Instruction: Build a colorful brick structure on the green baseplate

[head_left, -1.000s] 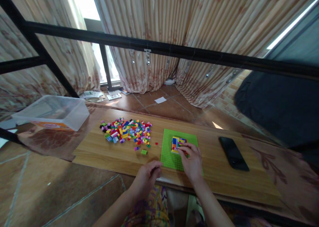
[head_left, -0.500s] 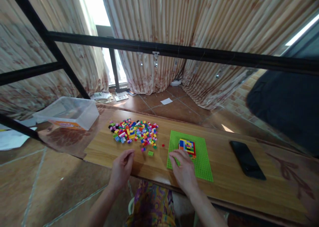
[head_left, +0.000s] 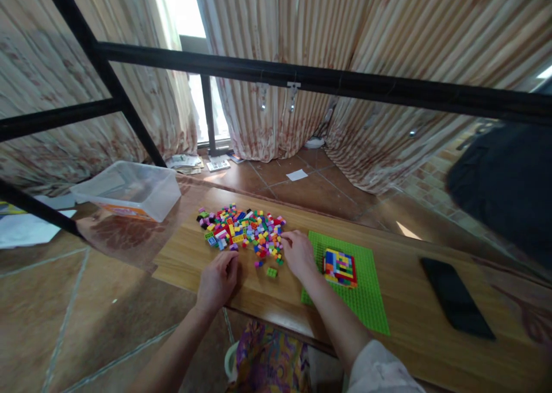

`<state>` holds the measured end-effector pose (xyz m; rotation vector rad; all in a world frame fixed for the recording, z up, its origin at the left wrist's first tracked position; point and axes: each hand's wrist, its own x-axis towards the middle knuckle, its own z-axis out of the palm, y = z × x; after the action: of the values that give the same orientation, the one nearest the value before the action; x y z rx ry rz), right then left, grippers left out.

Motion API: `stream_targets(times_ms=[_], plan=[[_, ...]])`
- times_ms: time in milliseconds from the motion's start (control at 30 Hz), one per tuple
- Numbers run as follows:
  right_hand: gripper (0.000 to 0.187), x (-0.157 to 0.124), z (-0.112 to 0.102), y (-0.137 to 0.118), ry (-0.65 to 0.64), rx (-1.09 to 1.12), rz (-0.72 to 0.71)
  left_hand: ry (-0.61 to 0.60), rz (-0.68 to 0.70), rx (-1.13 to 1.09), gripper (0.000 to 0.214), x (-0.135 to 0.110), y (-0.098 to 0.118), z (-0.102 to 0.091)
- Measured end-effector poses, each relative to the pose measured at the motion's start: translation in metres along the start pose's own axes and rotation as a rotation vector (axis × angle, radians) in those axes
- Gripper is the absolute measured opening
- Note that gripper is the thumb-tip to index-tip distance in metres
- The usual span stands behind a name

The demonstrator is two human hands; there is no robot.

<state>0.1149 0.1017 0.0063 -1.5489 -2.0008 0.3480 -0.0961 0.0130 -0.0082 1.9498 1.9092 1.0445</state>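
Head view: fingertips [head_left: 283, 241] of R hand [head_left: 297, 255] curl into the right edge of the brick pile [head_left: 241, 232]; can't tell if they pinch anything. L hand [head_left: 218, 278] is curled shut, resting on the board [head_left: 185, 255] just below the pile. Loose green brick [head_left: 271, 272] lies btw the hands. Bare wood along the front edge. Green plate [head_left: 366, 306] w/ block [head_left: 340, 266] sits to the right.

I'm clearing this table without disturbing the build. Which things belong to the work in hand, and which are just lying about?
In hand: loose brick pile, green baseplate, brick block on it, right hand at the pile, left hand nearby.
Lying about: black phone, clear plastic tub, papers on floor.
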Motion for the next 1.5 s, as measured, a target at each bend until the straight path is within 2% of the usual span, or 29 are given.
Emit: stream_targets(times_ms=[133,400,533,667,733,833,900,967,1067,1167,1267,1500], plan=[[0.018,0.011,0.007,-0.004,-0.033,-0.014,0.009,0.004,-0.015,0.000,0.022,-0.001,0.000,0.000],[0.023,0.013,0.003,-0.015,-0.057,-0.073,0.101,0.009,-0.011,0.042,0.024,0.001,-0.002,0.000],[0.025,0.008,-0.004,-0.023,-0.035,-0.066,0.138,0.021,0.014,0.076,0.026,0.003,-0.003,0.000],[0.026,-0.006,-0.021,-0.028,0.010,-0.008,0.135,0.035,0.043,0.093,0.027,0.004,-0.003,0.000],[0.025,-0.021,-0.031,-0.028,0.065,0.137,0.119,0.039,0.051,0.104,0.027,0.004,-0.004,0.000],[0.021,-0.051,-0.042,-0.023,0.148,0.496,0.159,0.057,0.061,0.120,0.027,0.004,-0.007,0.002],[0.019,-0.074,-0.047,-0.018,0.131,0.715,0.287,0.069,0.067,0.127,0.027,0.005,-0.008,0.002],[0.021,-0.098,-0.051,-0.011,0.110,0.936,0.495,0.071,0.070,0.132,0.027,0.005,-0.008,0.002],[0.030,-0.126,-0.061,0.001,0.096,1.079,0.695,0.073,0.072,0.134,0.027,0.005,-0.007,0.001],[0.034,-0.143,-0.072,0.015,0.104,1.046,0.693,0.078,0.073,0.134,0.027,0.005,-0.005,0.000],[0.030,-0.149,-0.083,0.029,0.160,0.882,0.576,0.083,0.072,0.144,0.026,0.005,-0.005,0.000],[0.024,-0.135,-0.099,0.050,0.208,0.395,0.286,0.081,0.060,0.156,0.026,0.005,-0.005,0.001]])
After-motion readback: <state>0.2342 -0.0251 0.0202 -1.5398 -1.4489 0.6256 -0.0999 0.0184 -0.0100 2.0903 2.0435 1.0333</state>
